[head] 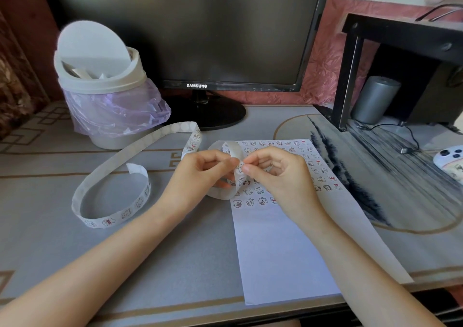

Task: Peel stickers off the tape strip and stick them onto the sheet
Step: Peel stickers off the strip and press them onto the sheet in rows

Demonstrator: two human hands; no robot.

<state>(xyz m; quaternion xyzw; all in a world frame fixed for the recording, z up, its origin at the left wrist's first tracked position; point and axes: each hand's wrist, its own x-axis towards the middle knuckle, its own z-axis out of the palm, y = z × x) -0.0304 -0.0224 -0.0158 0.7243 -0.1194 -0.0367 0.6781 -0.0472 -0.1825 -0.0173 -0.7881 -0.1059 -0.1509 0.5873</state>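
Hands meet just above the white sheet [280,256], and we're in the peel. Our left hand [200,168] curls its fingers round a raised loop of the tape strip [125,214], gripping it at the tips. Our right hand [273,171] pinches thumb and forefinger on a small sticker [240,168] at the loop's edge. Whether it's clear of the backing we can't tell, because the fingers hide the join. Next, we reckon, the right hand must draw it free without folding it, carry it to the next gap in the lowest row and press it flat, in line. The strip is a long white paper ribbon coiling away to our left over the grey desk mat [175,264], standing on edge in a loose ring. Some stretches carry cartoon animal faces in black and red, others show pale rounds. The sheet lies flat beneath the hands, its far half filled with neat rows of stickers [260,201] and its near half blank.
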